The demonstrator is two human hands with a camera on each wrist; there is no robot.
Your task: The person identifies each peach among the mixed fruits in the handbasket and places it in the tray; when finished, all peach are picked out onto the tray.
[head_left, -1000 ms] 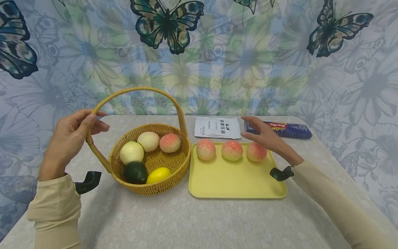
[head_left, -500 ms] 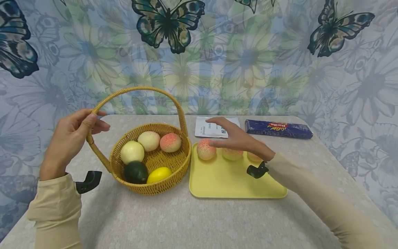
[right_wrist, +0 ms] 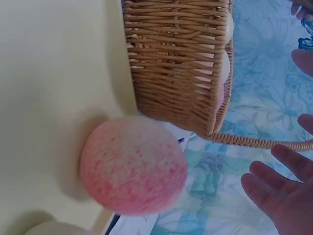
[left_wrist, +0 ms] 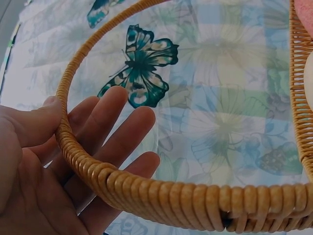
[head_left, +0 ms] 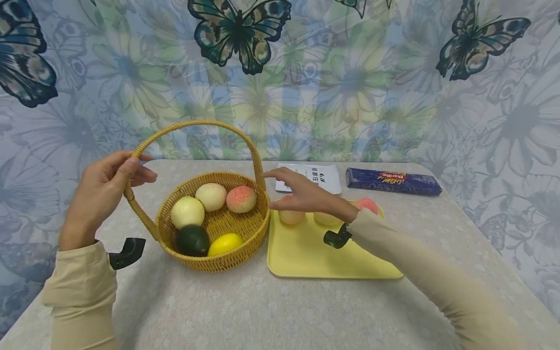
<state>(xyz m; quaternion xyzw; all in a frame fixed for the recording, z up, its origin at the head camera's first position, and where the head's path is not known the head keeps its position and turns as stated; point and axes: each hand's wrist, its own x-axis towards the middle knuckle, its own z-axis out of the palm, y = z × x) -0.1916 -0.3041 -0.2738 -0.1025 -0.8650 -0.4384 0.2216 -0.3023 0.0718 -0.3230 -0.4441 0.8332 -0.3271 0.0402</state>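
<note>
My left hand (head_left: 102,192) pinches the left side of the handle (head_left: 197,122) of a woven basket (head_left: 214,264). In the left wrist view the thumb presses the wrapped handle (left_wrist: 71,142) and the other fingers pass behind it. Inside the basket lie a red-blushed peach (head_left: 241,199), a paler peach (head_left: 211,197), a pale yellow-green round fruit (head_left: 188,212), a dark green avocado (head_left: 192,240) and a lemon (head_left: 225,243). My right hand (head_left: 308,194) is by the handle's right base, thumb and fingers spread, holding nothing; contact with the basket is unclear.
Right of the basket lies a yellow tray (head_left: 328,257) bearing three peaches, partly covered by my right arm; the nearest peach (right_wrist: 134,166) shows large in the right wrist view. Behind are a white pouch (head_left: 325,179) and a blue Barilla box (head_left: 393,182).
My right hand has moved left from near the Barilla box, across the peaches, to the basket's right side. My left hand keeps its grip on the handle.
</note>
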